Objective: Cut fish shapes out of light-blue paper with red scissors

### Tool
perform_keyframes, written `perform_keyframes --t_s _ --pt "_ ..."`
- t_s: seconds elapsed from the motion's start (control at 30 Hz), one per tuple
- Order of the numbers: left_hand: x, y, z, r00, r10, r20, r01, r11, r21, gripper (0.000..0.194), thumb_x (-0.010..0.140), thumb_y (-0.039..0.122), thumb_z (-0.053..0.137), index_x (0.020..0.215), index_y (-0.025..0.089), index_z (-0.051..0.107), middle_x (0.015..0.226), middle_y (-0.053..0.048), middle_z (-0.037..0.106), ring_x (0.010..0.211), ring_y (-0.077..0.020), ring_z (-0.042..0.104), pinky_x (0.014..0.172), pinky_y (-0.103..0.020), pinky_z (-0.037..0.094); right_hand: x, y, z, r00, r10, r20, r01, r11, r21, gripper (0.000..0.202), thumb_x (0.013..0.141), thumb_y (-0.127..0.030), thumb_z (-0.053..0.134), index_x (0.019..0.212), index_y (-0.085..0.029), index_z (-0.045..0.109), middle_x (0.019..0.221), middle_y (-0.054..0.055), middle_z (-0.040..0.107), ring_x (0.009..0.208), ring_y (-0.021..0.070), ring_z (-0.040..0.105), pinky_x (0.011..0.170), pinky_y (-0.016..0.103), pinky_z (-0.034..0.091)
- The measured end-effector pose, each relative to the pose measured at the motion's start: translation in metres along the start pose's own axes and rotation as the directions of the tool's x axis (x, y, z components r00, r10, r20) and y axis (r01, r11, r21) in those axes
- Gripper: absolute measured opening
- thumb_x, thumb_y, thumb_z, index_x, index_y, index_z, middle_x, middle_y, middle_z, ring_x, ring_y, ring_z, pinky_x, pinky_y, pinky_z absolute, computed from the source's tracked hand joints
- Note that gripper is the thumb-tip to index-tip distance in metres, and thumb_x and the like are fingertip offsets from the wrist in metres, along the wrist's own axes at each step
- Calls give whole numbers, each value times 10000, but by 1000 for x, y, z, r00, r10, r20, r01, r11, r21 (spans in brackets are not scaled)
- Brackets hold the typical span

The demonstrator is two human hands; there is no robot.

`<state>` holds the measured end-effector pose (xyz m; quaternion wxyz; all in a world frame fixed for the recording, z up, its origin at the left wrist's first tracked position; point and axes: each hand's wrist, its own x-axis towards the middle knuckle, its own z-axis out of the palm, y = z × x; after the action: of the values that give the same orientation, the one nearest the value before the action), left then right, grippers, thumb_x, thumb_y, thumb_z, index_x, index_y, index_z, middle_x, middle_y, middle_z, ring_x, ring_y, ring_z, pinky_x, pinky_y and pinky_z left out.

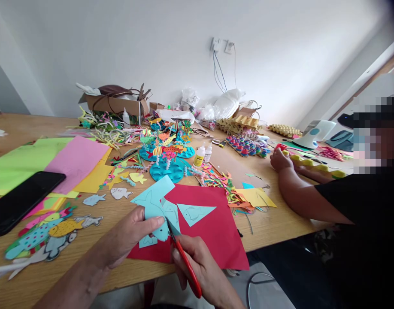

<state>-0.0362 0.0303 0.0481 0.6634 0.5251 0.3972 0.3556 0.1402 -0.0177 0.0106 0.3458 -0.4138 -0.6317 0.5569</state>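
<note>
My left hand (132, 229) pinches a light blue sheet of paper (154, 195) with a fish outline drawn on it, thumb on top. In my right hand (200, 262) are red-handled scissors (188, 268), their blades at the edge of that paper beside the drawn fish. Beneath both hands lies a sheet of red paper (213, 231). A light blue triangular piece (195, 213) with another drawn fish rests on the red paper. Several cut-out paper fish, among them a yellow one (65, 227) and a blue spotted one (36, 240), lie to the left.
A black phone (26, 201) sits on coloured paper sheets at left. Ahead stand blue round bases (166, 171) with paper fish, two glue bottles (199, 156) and paper scraps (216, 176). At right, a co-worker's hand (280, 161) touches a strip of egg carton (313, 165).
</note>
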Motion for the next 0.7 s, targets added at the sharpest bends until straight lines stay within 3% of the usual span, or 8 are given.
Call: perform_keyframes --t_s 0.33,0.53,0.7 --pt "2 -4 -4 998 -58 1 58 997 -52 238 698 395 665 631 179 592 592 19 593 599 -152 496 630 -284 435 0 1 1 1000 -4 -18 4 999 -32 488 900 -581 408 610 -191 367 489 -53 360 444 71 318 414 186 235" --pt "3 -7 -5 998 -66 21 67 996 -66 295 691 421 687 613 183 531 583 39 543 583 -129 431 600 -266 396 -1 2 0 999 11 -39 -14 997 -80 440 916 -495 438 609 -186 371 492 -52 351 462 73 310 430 193 215" --pt "1 -8 -1 986 -18 -164 12 999 -38 334 687 399 696 533 203 474 507 75 461 532 -113 381 522 -238 349 1 4 2 998 38 -44 -38 999 -2 428 908 -482 456 607 -188 375 482 -53 376 438 69 317 415 185 227"
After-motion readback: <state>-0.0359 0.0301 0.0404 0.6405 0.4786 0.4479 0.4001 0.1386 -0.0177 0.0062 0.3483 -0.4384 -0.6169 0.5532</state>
